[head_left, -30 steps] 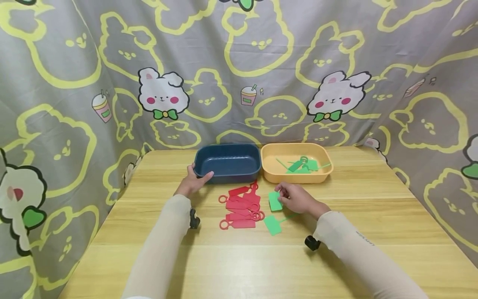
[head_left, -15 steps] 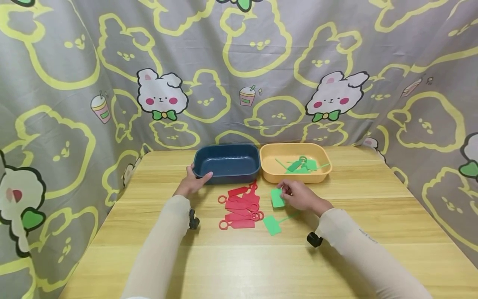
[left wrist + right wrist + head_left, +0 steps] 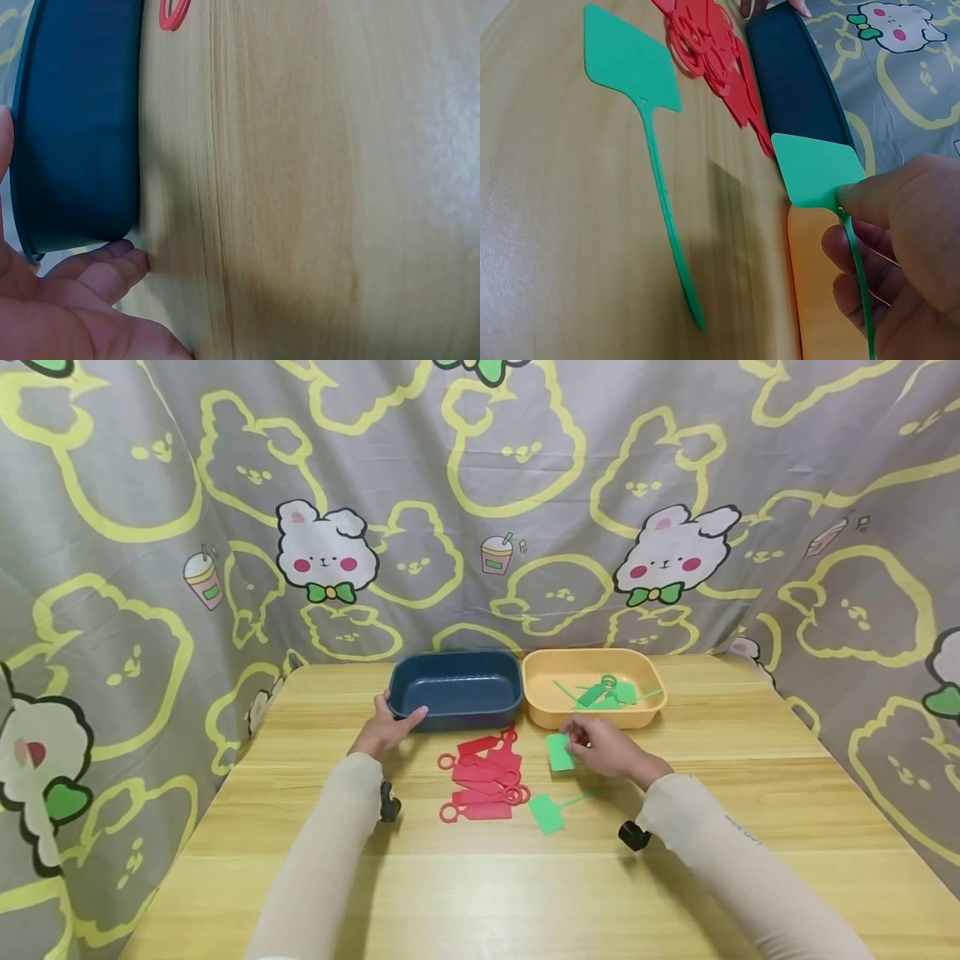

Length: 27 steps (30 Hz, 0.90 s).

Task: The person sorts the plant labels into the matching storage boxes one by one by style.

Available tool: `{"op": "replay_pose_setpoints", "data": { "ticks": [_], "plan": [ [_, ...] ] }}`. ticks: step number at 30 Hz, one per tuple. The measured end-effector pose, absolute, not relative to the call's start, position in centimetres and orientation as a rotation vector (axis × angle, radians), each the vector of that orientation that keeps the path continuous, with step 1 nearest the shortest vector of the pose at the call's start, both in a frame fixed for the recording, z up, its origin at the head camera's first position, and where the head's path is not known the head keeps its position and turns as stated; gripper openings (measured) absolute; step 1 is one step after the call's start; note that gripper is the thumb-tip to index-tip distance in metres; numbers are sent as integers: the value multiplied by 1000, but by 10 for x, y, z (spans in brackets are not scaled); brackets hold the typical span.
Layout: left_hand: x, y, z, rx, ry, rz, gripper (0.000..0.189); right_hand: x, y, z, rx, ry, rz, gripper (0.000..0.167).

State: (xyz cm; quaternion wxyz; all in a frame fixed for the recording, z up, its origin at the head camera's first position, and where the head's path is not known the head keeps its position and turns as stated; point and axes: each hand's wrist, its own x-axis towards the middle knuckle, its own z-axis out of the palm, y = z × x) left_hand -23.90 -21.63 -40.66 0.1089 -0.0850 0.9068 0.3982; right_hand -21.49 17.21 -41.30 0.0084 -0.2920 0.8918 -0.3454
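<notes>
My right hand (image 3: 611, 750) pinches a green cable-tie tag (image 3: 558, 752) between thumb and fingers, raised over the table before the yellow bin (image 3: 628, 718). In the right wrist view the thumb presses where the tag's flat plate meets its thin tail, which hangs down past the fingers. A second green cable-tie tag (image 3: 630, 64) lies flat on the wood. My left hand (image 3: 384, 727) grips the left front corner of the dark blue bin (image 3: 465, 720), thumb at the rim and fingers round the outside. That bin holds nothing.
Several red tags (image 3: 487, 811), some with rings, lie in a pile in front of the blue bin. Several green tags (image 3: 622, 693) are in the yellow bin. Both bins stand side by side at the table's back edge, before a patterned curtain (image 3: 562, 527).
My right hand has moved slightly right and toward the yellow bin, bringing the pinched green tag along. My left hand stays on the blue bin.
</notes>
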Motion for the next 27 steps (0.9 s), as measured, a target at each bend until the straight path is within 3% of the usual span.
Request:
{"op": "replay_pose_setpoints", "data": {
  "ticks": [27],
  "plan": [
    [-240, -216, -407, -265, 2621, 1224, 101, -226, 188, -395, -829, 2851, -1065, 15]
  ]
}}
